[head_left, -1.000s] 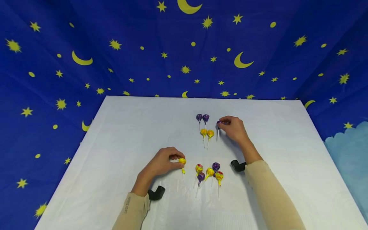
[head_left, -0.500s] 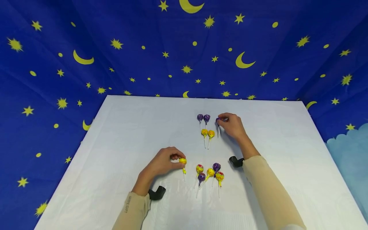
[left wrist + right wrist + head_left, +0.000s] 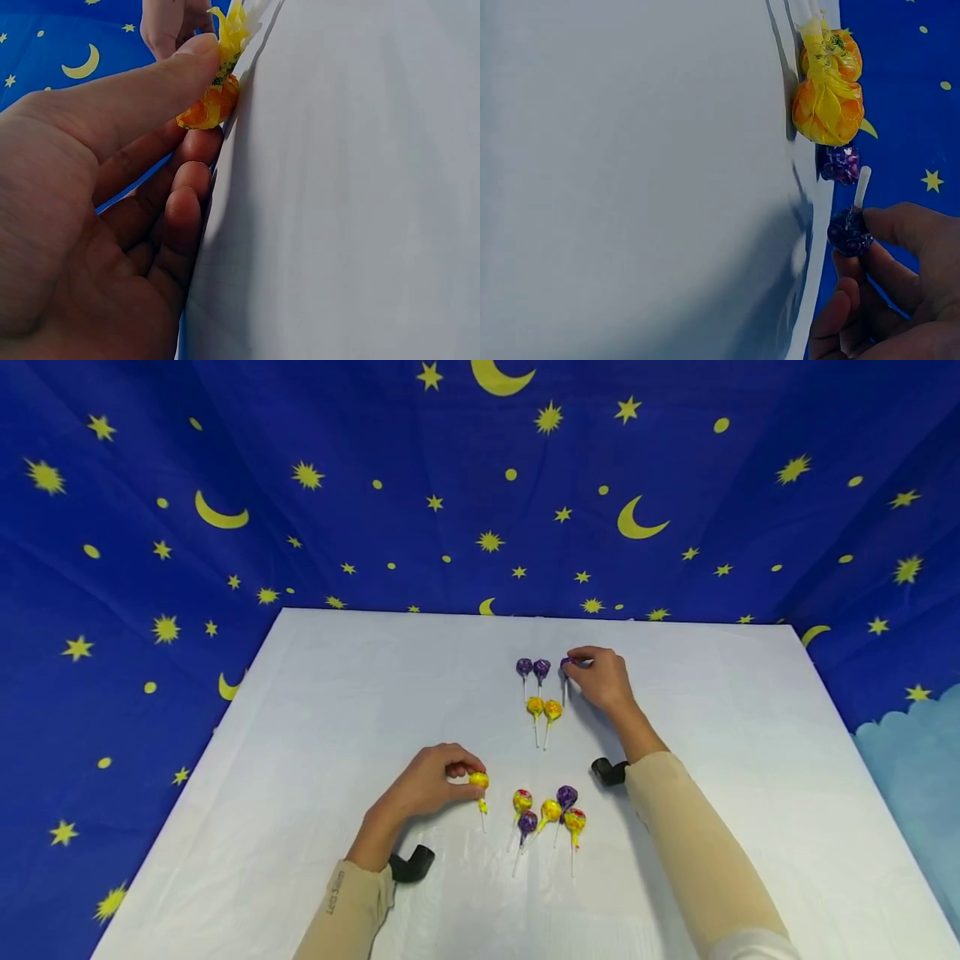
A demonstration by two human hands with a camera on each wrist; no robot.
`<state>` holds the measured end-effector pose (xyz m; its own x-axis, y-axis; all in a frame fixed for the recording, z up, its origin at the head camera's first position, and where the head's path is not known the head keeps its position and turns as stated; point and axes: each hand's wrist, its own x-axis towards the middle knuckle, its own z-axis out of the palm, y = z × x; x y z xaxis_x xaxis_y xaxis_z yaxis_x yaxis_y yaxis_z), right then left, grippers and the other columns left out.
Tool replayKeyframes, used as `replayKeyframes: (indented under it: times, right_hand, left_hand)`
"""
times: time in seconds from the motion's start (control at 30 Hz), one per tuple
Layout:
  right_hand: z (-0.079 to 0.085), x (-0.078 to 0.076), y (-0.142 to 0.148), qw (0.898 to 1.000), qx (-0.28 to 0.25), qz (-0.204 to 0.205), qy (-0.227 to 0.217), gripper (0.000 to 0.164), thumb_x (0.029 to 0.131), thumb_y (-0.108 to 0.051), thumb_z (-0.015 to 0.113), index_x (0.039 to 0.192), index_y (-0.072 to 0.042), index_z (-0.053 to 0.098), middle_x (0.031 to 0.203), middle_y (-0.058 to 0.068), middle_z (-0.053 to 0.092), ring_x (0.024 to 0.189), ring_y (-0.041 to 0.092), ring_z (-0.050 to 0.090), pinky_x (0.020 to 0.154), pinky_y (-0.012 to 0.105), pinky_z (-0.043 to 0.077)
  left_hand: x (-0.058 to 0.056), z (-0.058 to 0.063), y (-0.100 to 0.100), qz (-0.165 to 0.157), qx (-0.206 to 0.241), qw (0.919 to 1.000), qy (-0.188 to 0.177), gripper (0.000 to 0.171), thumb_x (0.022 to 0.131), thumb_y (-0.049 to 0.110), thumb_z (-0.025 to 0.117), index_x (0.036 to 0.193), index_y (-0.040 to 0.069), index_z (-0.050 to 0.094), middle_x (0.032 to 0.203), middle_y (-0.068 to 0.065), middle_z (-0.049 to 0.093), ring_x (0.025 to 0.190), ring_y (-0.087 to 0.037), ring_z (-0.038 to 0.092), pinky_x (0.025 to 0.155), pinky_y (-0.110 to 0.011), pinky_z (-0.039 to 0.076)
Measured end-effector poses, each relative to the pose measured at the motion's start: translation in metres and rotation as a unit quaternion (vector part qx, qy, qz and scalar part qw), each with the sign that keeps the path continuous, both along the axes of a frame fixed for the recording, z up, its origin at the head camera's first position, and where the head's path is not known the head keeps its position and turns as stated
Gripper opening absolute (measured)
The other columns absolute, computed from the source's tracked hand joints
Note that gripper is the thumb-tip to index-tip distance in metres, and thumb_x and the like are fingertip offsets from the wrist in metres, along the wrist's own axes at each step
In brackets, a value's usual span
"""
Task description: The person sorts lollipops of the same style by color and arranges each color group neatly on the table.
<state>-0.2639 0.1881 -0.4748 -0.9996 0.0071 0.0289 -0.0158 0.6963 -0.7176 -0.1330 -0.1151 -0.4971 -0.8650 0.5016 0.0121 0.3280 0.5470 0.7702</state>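
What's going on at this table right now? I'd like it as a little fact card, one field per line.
Left hand: pinches a yellow lollipop
Right hand: pinches a purple lollipop, right of the purple pair and apart from it
Far group: purple pair side by side, with a yellow pair nearer the person
Near cluster: two purple ones, one plain yellow one, two yellow-and-red ones
Table: white tabletop
Backdrop: blue cloth with yellow moons and stars

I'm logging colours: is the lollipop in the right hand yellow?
No, the right hand pinches a purple lollipop.
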Motion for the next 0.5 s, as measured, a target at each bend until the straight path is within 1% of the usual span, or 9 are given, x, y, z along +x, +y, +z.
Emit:
replayKeyframes:
  times: [0.13, 0.3, 0.37, 0.5]
  right_hand:
    - [0.000, -0.004, -0.006, 1.000, 0.005, -0.003, -0.001, 0.033, 0.091, -0.022, 0.064, 0.118, -0.004, 0.067, 0.108, 0.013, 0.066, 0.090, 0.027, 0.060, 0.082, 0.045, 0.045]
    - [-0.002, -0.009, -0.011, 1.000, 0.012, 0.001, 0.002, 0.031, 0.091, -0.022, 0.066, 0.115, -0.003, 0.068, 0.109, 0.014, 0.067, 0.102, 0.030, 0.057, 0.093, 0.046, 0.041]
    - [-0.003, -0.009, -0.012, 1.000, 0.016, -0.001, 0.002, 0.030, 0.091, -0.022, 0.066, 0.114, -0.003, 0.069, 0.109, 0.013, 0.067, 0.106, 0.031, 0.056, 0.096, 0.047, 0.039]
    - [-0.004, -0.010, -0.014, 1.000, 0.018, -0.006, 0.000, 0.031, 0.091, -0.022, 0.066, 0.115, -0.003, 0.069, 0.110, 0.014, 0.067, 0.108, 0.031, 0.056, 0.097, 0.047, 0.039]
  left_hand:
    - [0.000, 0.000, -0.001, 0.007, -0.002, 1.0000, 0.002, 0.023, 0.078, 0.026, 0.082, 0.099, 0.023, 0.072, 0.084, 0.008, 0.059, 0.074, -0.010, 0.051, 0.069, -0.028, 0.044]
    - [0.001, 0.000, 0.000, 0.010, -0.002, 0.9999, 0.002, 0.023, 0.079, 0.028, 0.081, 0.099, 0.023, 0.072, 0.083, 0.007, 0.058, 0.074, -0.011, 0.050, 0.068, -0.028, 0.043]
    - [0.001, 0.000, 0.001, 0.008, -0.002, 1.0000, 0.001, 0.023, 0.079, 0.029, 0.080, 0.099, 0.022, 0.071, 0.084, 0.006, 0.058, 0.074, -0.011, 0.050, 0.068, -0.028, 0.043]
    - [-0.001, 0.001, 0.002, 0.008, -0.006, 1.0000, 0.001, 0.023, 0.079, 0.029, 0.080, 0.099, 0.022, 0.071, 0.084, 0.006, 0.059, 0.074, -0.012, 0.051, 0.068, -0.028, 0.043]
